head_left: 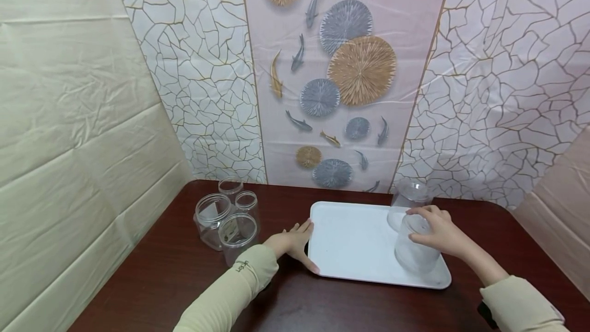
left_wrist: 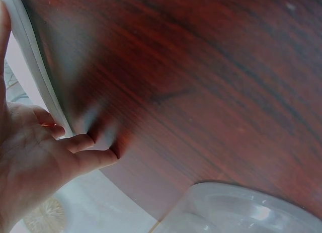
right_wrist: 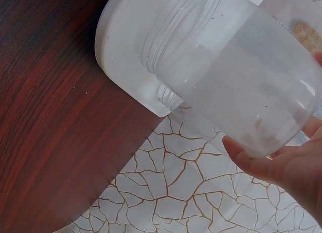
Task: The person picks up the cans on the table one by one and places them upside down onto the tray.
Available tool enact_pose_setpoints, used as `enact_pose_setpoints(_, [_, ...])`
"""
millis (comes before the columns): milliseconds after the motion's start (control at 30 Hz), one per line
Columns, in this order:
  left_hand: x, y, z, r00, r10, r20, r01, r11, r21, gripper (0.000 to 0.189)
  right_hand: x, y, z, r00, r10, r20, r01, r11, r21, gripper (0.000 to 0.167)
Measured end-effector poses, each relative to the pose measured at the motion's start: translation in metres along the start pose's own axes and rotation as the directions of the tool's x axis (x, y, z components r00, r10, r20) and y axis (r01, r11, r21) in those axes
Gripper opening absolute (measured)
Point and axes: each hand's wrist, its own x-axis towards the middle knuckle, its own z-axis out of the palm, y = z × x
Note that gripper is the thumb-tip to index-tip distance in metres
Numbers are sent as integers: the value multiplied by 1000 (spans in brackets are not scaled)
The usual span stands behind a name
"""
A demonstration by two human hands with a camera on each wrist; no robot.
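A white tray (head_left: pixel 355 240) lies on the dark red-brown table. My left hand (head_left: pixel 295 244) touches its left edge, thumb toward the near corner and the other fingers spread along the rim; in the left wrist view the fingers (left_wrist: pixel 90 157) extend by the tray's edge. At the tray's right side, my right hand (head_left: pixel 438 232) grips a clear plastic jar (head_left: pixel 417 252) by its upturned base. The jar's threaded mouth faces down onto the tray, as the right wrist view shows. Just behind it is a second clear jar (head_left: pixel 410 193), partly hidden by the first, also mouth down.
Several clear jars stand grouped on the table's left, among them a wide jar (head_left: pixel 213 219) and a nearer jar (head_left: pixel 237 240) close to my left forearm. A patterned curtain (head_left: pixel 341 132) hangs behind the table's far edge, with pale cloth walls (head_left: pixel 83 142) at the sides.
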Motion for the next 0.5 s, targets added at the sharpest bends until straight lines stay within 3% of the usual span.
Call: enact_pose_setpoints(500, [1, 0, 0, 1000, -9, 3, 9, 1000, 3, 118, -1, -2, 0, 1000, 20, 7, -19, 1000, -6, 53])
